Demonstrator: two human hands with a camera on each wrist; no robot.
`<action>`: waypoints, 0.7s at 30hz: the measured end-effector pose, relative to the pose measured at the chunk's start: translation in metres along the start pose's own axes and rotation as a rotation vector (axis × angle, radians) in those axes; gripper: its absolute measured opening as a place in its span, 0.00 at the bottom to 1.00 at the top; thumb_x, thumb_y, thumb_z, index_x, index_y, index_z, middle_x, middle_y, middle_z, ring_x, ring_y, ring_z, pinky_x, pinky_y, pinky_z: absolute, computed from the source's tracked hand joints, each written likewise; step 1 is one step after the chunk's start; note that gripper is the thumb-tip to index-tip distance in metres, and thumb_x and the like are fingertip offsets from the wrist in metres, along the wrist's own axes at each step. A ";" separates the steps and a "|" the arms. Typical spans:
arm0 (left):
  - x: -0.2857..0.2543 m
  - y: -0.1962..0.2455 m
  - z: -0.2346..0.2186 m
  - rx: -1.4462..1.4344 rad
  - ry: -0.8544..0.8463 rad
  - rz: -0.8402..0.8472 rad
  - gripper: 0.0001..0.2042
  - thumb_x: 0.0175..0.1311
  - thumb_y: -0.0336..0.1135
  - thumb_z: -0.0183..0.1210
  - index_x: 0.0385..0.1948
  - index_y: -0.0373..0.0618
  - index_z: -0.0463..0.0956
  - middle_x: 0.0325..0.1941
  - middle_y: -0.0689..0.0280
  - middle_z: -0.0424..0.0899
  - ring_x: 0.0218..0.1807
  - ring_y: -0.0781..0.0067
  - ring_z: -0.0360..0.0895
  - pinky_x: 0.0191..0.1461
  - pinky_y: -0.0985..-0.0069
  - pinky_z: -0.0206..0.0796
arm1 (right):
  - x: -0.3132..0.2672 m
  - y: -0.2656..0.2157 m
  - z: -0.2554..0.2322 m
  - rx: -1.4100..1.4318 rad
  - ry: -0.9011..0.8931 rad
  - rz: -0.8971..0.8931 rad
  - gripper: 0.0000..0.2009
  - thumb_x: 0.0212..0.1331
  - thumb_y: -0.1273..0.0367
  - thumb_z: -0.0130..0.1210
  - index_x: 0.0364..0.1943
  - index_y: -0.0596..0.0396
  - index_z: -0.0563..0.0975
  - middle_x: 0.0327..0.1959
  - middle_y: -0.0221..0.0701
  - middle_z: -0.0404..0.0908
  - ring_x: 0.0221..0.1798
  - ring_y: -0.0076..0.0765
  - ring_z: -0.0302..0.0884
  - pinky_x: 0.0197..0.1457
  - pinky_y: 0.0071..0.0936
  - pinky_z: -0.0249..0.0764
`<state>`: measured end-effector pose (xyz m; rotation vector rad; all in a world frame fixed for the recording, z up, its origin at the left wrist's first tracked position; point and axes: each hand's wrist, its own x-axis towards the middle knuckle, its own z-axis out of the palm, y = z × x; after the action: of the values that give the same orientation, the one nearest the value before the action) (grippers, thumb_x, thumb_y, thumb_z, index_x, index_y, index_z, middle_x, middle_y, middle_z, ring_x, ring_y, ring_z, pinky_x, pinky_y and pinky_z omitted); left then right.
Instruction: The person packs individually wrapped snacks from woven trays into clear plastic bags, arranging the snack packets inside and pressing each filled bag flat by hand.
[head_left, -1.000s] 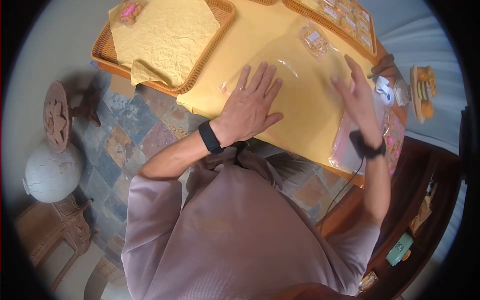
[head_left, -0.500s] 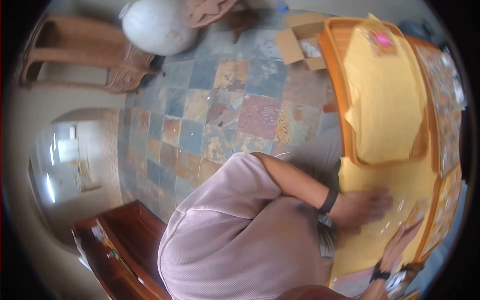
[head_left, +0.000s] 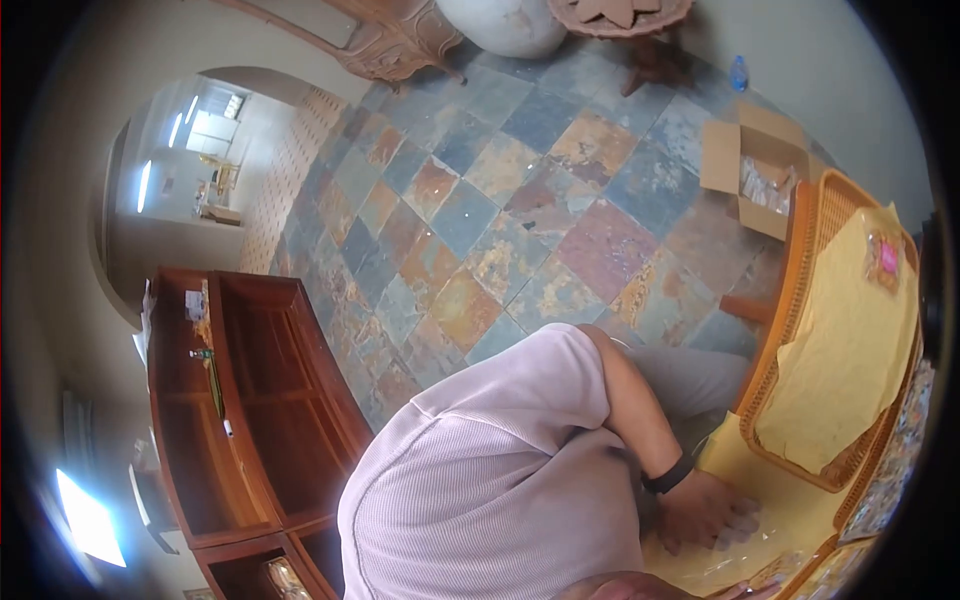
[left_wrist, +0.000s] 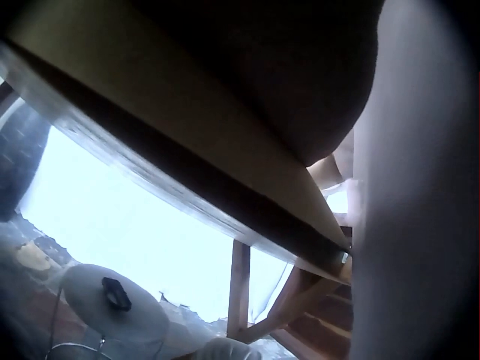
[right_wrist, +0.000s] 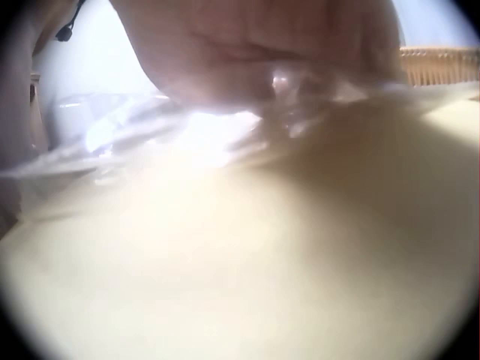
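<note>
My left hand (head_left: pixel 705 512) rests palm down, fingers spread, on clear plastic sheeting (head_left: pixel 722 572) over the yellow-covered table (head_left: pixel 722 458). A dark band circles its wrist. The left wrist view shows only a dark, blurred part of that hand beside the table's underside. At the bottom edge of the head view, only a sliver of my right hand shows. In the right wrist view the right hand (right_wrist: pixel 262 45) lies low against crinkled clear plastic (right_wrist: pixel 202 135); its fingers are hidden, and I cannot tell whether it grips the film.
A wicker tray (head_left: pixel 768 400) lined with yellow paper (head_left: pixel 835 350) holds a pink-labelled packet (head_left: pixel 885 258). An open cardboard box (head_left: pixel 722 160) stands on the tiled floor beyond the table. Wooden shelving (head_left: pixel 290 400) is at the left.
The head view has swung round from the table toward the floor and shelving. My left hand stays spread on the table; my right hand has nearly left the head view.
</note>
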<state>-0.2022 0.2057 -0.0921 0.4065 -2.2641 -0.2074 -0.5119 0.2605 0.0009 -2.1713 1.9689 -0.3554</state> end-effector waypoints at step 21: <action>0.011 -0.004 0.000 0.204 -0.082 0.114 0.29 0.54 0.68 0.59 0.32 0.47 0.82 0.39 0.58 0.81 0.51 0.53 0.77 0.60 0.41 0.62 | 0.111 0.204 0.164 0.423 -0.300 -0.197 0.39 0.71 0.50 0.57 0.77 0.54 0.56 0.74 0.44 0.66 0.72 0.54 0.66 0.76 0.51 0.60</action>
<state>-0.2079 0.1977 -0.0857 0.3793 -2.3898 0.0680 -0.6466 0.1263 -0.2110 -2.0051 1.3815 -0.4041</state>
